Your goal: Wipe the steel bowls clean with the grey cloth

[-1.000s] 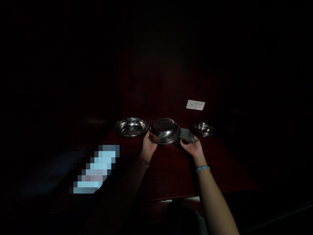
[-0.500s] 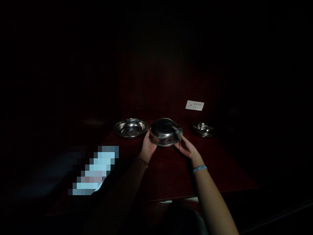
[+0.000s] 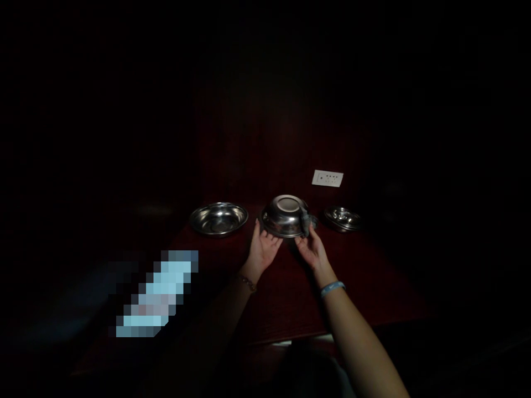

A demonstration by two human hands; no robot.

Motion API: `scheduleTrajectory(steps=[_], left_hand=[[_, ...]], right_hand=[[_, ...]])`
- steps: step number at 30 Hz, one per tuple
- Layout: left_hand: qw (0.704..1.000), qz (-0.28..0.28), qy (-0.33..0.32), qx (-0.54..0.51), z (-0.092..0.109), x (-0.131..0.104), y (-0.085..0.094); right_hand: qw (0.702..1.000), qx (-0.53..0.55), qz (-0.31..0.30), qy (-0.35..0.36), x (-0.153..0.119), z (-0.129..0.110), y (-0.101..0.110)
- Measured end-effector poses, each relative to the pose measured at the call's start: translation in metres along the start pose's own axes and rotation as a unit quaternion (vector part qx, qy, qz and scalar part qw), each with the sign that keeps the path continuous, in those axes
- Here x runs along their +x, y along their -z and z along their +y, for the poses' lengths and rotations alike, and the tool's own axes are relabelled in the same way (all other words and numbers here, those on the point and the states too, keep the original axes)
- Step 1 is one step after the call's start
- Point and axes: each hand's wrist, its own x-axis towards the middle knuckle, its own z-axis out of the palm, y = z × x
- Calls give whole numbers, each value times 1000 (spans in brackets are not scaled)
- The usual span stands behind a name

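Observation:
A shiny steel bowl [image 3: 282, 221] is held upside down over the dark red table, its round base facing up and towards me. My left hand [image 3: 264, 250] grips the bowl's left rim, thumb at the side and fingers beneath. On the right side, my right hand [image 3: 314, 253] presses a crumpled grey cloth [image 3: 306, 222] against the bowl's wall with the thumb, while its fingers reach under the rim. The inside of the bowl is hidden from me.
A wide steel basin [image 3: 219, 220] stands upright on the table [image 3: 282, 312] to the left. Smaller steel dishes [image 3: 343, 219] sit at the right. Behind, the wall carries a white socket panel [image 3: 327, 178]. A bright pixelated patch [image 3: 160, 293] covers something at front left. The surroundings are very dark.
The bowl has tilted so its base now shows, and it has moved slightly up and right. My left hand has shifted right with it; the cloth stays at the bowl's right side.

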Motion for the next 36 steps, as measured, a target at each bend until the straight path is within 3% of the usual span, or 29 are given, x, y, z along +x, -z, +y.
scheduleTrajectory(steps=[3,9,15,24,29,36], left_hand=[[999,-27,11,43,-12,0,0],[996,-4,-14,91,-23,8,2],[994,14,-42,95,-19,10,5],[991,66,-74,92,-7,19,6],[987,79,-108,90,0,23,9],[980,101,-131,112,9,22,6]], right_hand=[[999,33,-18,-24,-3,6,-3],[999,-13,-15,-37,-6,18,-2],[998,-67,-8,-4,-6,24,-2],[982,-161,-48,84,-7,28,-4],[975,-187,-26,116,-6,25,-1],[975,-190,-29,109,-5,25,0]])
